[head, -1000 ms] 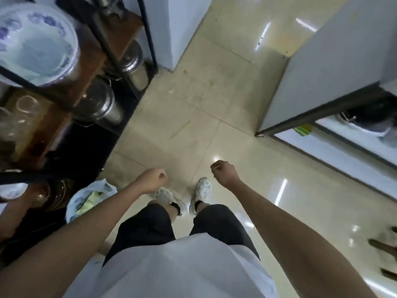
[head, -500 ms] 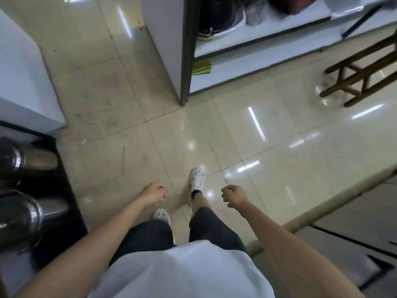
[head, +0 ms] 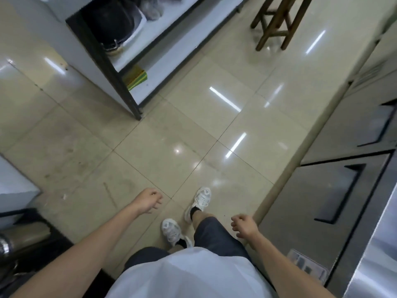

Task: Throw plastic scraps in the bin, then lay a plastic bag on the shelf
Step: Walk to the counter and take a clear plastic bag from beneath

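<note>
A: What has changed since half a second ago?

B: The view has swung on round. The white shelf unit with its black corner post, then at twelve o'clock, now sits at about eleven, and the wooden stool has slid from two o'clock to one. The steel cabinet with black recessed handles now fills the frame from three to five o'clock. The two steel pots at nine o'clock have dropped to a sliver of one pot near eight.

A: And the hands?

B: Both have stayed empty. The left hand hangs just left of centre over the tiled floor, fingers loosely curled, gripping nothing. The right hand is at about five o'clock, beside the cabinet's base; it has loosened from a fist to a half-open curl, also holding nothing.

A: The feet?

B: The stride has switched: the right shoe now leads and the left shoe trails.

A: Where are the bag, scraps and bin?

B: None is in view. On the shelf, at twelve o'clock, sits a dark rounded appliance, possibly a cooker; blur makes that uncertain. A yellow-green pad lies on the bottom tier.
</note>
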